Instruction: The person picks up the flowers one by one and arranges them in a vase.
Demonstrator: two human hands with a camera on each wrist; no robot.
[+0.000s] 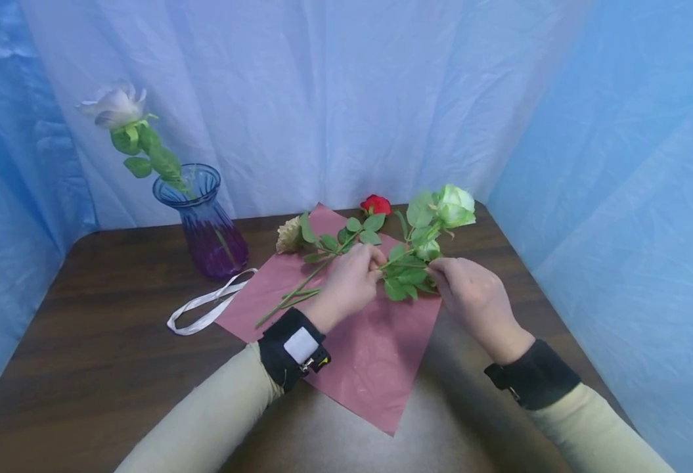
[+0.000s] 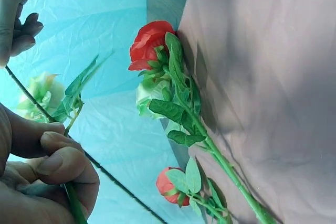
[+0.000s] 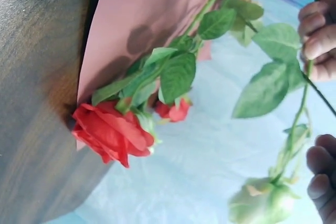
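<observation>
My left hand (image 1: 352, 277) pinches the green stem of a pale green-white rose (image 1: 455, 205) above the pink wrapping paper (image 1: 376, 355). A thin, dark green wire-like strand (image 2: 123, 188) crosses that stem at the left fingers. Beyond them, the strand's other side runs to my right hand (image 1: 473, 295), whose thumb and fingertips pinch it. On the paper lie a large red rose (image 3: 113, 132), a smaller red rose (image 2: 170, 184) and another pale green rose (image 2: 152, 97), stems pointing toward the left. Leaves partly cover these stems.
At the back left, a blue-purple glass vase (image 1: 201, 226) holds one white rose (image 1: 115, 108). A looped white ribbon (image 1: 195, 322) lies left of the paper, and a cream flower (image 1: 289, 235) at its left edge. Blue cloth (image 1: 618, 197) closes off the wooden table's (image 1: 86, 355) back and sides.
</observation>
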